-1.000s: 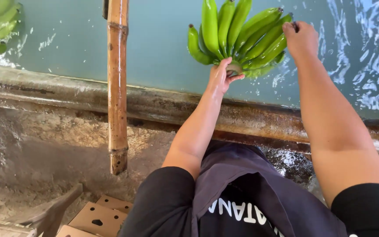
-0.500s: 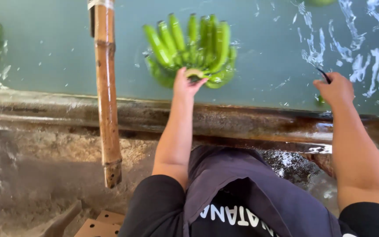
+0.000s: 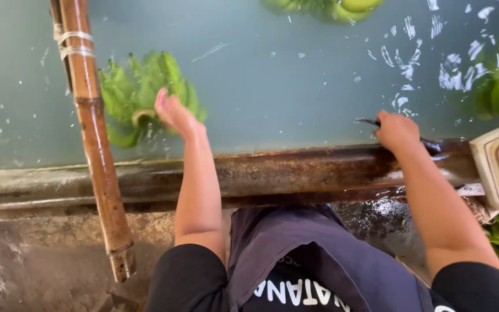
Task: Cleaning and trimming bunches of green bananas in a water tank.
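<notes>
The left hand (image 3: 173,112) touches a green banana bunch (image 3: 140,92) floating in water; the right hand (image 3: 397,130) grips a dark knife (image 3: 369,122).

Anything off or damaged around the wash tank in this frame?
The tank's near rim is heavily rusted and wet. Otherwise nothing stands out: the left hand is on a green banana bunch in the water, and the right hand rests at the rim gripping a small dark tool. The bamboo pole looks intact.

Murky green water tank (image 3: 295,75) (daylight glints), rusty rim (image 3: 295,173), bamboo pole (image 3: 96,144), wet concrete wall (image 3: 41,248)
</notes>
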